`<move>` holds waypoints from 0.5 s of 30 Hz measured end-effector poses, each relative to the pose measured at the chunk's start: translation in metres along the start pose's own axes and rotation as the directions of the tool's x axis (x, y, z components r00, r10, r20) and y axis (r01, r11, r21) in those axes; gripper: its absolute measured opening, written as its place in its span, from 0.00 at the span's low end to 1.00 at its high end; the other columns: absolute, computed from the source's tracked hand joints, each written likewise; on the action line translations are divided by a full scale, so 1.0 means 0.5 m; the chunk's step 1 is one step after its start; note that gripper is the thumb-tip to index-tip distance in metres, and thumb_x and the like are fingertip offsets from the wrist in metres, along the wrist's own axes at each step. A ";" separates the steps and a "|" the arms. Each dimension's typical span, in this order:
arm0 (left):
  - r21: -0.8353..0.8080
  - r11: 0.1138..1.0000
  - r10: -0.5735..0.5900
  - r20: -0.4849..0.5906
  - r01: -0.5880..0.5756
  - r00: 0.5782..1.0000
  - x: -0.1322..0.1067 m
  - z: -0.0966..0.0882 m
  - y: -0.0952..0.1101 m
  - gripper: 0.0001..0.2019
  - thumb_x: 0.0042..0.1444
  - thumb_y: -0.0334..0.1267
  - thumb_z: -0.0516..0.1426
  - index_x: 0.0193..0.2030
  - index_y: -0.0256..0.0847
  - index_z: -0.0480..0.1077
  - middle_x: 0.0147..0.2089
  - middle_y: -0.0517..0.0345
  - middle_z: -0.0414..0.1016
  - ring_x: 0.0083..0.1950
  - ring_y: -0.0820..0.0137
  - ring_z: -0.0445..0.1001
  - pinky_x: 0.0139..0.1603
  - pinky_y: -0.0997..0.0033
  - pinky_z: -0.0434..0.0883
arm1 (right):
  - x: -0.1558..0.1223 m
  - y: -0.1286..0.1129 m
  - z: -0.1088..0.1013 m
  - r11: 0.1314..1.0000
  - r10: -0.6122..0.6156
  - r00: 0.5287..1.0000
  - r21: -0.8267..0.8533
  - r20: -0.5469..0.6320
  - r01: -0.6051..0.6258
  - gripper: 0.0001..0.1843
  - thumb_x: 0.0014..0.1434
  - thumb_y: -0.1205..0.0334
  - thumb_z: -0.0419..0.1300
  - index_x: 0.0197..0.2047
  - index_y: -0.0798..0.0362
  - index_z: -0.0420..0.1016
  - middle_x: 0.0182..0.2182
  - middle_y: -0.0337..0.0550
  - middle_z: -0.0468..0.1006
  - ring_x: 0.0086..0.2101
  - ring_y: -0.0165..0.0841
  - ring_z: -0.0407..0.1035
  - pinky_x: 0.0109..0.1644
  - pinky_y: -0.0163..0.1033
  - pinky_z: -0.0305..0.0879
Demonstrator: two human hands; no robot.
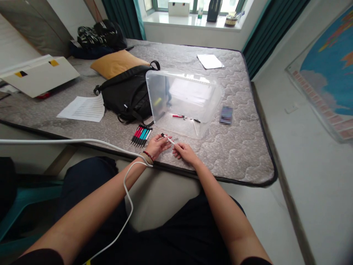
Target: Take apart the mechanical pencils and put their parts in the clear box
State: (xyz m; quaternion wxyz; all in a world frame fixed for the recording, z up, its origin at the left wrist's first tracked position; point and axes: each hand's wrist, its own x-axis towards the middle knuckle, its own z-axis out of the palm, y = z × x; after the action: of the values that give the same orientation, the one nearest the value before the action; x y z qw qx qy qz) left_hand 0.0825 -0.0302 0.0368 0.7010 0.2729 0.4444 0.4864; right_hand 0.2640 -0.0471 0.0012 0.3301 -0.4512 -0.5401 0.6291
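Note:
My left hand (157,145) and my right hand (184,151) meet over the near edge of a grey mattress (237,154). Between them they hold a thin white pen (168,138) with a dark tip, the left hand at the dark end, the right pinching the other end. Both hands have their fingers closed on it. A row of several pens (141,135) with red, blue and black barrels lies just left of my left hand. Behind the hands a clear plastic box (183,101) lies on its side, with loose pen parts (185,117) inside.
A black backpack (125,94) lies left of the box, a printed sheet (82,108) further left. A phone (226,115) rests right of the box. A yellow cushion (117,63), a white paper (210,61) and a white cable (82,141) over my left wrist are also here.

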 end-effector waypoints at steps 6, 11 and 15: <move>0.093 0.995 0.039 0.046 -0.044 0.998 0.003 0.013 -0.005 0.19 0.47 0.38 0.70 0.45 0.36 0.72 0.47 0.46 0.80 0.46 0.60 0.81 0.50 0.57 0.76 | -0.004 -0.007 -0.004 0.892 -0.241 0.971 -0.393 0.010 0.225 0.15 0.64 0.54 0.55 0.36 0.54 0.79 0.29 0.40 0.77 0.31 0.32 0.67 0.37 0.36 0.61; 0.302 0.950 0.037 0.154 -0.083 0.987 0.001 0.023 0.012 0.20 0.46 0.43 0.69 0.44 0.34 0.78 0.44 0.46 0.82 0.45 0.60 0.80 0.51 0.61 0.75 | -0.012 -0.022 0.006 0.871 -0.276 0.961 -0.427 -0.013 0.244 0.11 0.62 0.59 0.58 0.39 0.52 0.81 0.32 0.41 0.80 0.33 0.35 0.69 0.43 0.39 0.62; 0.422 0.876 0.176 0.172 -0.234 0.969 -0.007 0.034 0.024 0.15 0.45 0.42 0.70 0.37 0.36 0.80 0.38 0.50 0.83 0.40 0.63 0.80 0.45 0.66 0.75 | -0.014 -0.027 0.011 0.918 -0.290 0.956 -0.295 -0.043 0.265 0.12 0.61 0.58 0.58 0.45 0.48 0.80 0.41 0.42 0.81 0.40 0.39 0.72 0.48 0.43 0.65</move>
State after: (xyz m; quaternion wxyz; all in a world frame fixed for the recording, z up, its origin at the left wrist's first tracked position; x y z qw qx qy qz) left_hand 0.0919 -0.0280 0.0554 0.5928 0.5000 0.4651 0.4270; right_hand 0.2608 -0.0530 0.0160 0.3701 -0.4394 -0.6691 0.4714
